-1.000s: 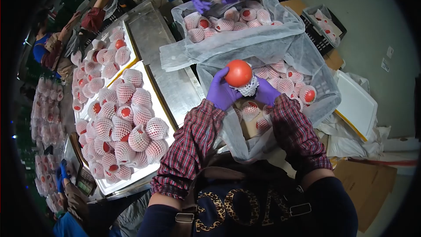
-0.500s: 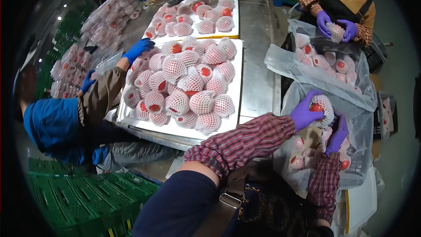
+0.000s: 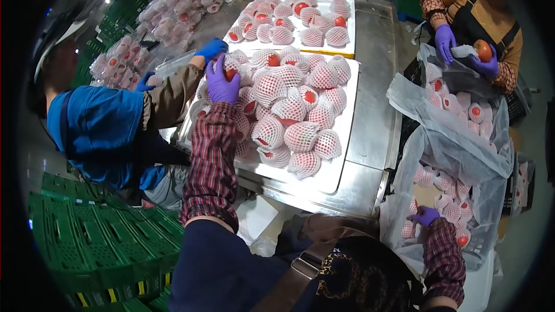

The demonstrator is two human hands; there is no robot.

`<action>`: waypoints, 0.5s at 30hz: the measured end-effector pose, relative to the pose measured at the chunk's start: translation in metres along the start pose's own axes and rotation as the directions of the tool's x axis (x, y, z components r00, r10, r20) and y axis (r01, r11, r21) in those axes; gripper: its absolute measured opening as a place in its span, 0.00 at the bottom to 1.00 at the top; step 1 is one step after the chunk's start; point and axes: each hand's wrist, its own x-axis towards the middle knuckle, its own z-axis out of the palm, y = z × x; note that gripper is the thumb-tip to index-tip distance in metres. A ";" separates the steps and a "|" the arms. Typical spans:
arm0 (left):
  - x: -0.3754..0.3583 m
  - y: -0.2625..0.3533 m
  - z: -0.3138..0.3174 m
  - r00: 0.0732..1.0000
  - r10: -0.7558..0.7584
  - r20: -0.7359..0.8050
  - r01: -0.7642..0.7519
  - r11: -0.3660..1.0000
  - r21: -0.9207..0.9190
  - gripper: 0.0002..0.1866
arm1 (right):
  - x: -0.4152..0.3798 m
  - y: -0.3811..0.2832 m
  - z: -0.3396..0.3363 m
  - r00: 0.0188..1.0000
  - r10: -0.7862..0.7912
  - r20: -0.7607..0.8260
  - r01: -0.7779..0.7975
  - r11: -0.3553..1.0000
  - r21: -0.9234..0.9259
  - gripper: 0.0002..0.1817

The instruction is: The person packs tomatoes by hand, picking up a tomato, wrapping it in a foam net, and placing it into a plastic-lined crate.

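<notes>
My left hand [image 3: 222, 85], in a purple glove, reaches into the pile on the white tray [image 3: 335, 167]. Its fingers and thumb are closed around a red apple [image 3: 231, 74] in a foam net. Around it lie more apples in white foam nets [image 3: 269, 89]. Low on the right, my right hand [image 3: 426, 215], also gloved in purple, is down inside the film-lined crate [image 3: 485, 219]. Its curled fingers are on a netted apple [image 3: 409, 229] at the left side, partly hidden by the hand. Several netted apples [image 3: 444, 203] lie beside it.
A co-worker's blue glove [image 3: 211, 49] is close to my left hand. Behind is a second tray of netted apples [image 3: 312, 36]. Another person holds a bare apple [image 3: 483, 50] over a lined crate [image 3: 459, 104]. Green crates [image 3: 98, 242] stand lower left.
My left hand has let go of the apple held in both hands and moved left to the tray. My right hand has lowered into the crate. The view has shifted.
</notes>
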 end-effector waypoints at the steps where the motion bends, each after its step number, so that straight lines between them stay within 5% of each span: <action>1: -0.001 -0.020 0.003 0.998 -0.011 0.064 0.000 0.985 0.170 0.38 | 0.001 -0.001 0.003 0.998 0.011 0.057 -0.010 1.000 -0.015 0.38; 2: -0.003 -0.038 0.007 0.991 -0.035 0.130 -0.011 0.942 0.335 0.40 | 0.004 -0.002 0.005 0.996 0.037 0.077 -0.028 0.992 -0.123 0.39; 4: 0.006 -0.075 0.024 0.953 -0.204 0.224 0.159 0.966 0.205 0.41 | 0.005 -0.008 0.008 0.990 0.098 0.104 -0.059 0.944 -0.326 0.39; 9: 0.020 -0.089 0.027 0.831 -0.470 0.299 0.370 0.867 0.335 0.42 | 0.016 0.036 0.015 0.989 0.139 0.038 -0.124 0.955 -0.269 0.37; 12: 0.028 -0.043 0.023 0.991 -0.130 -0.011 0.128 0.953 0.275 0.42 | 0.010 0.074 0.009 0.970 0.238 -0.041 -0.238 0.971 0.004 0.39; 13: 0.028 -0.015 0.021 0.995 0.016 -0.101 -0.006 0.995 0.099 0.42 | 0.006 0.075 0.007 0.977 0.190 -0.101 -0.195 0.980 -0.044 0.36; 15: 0.024 0.045 0.032 0.984 0.131 -0.117 -0.167 0.907 -0.387 0.39 | 0.036 0.112 0.033 0.979 0.162 0.122 -0.165 0.986 0.013 0.39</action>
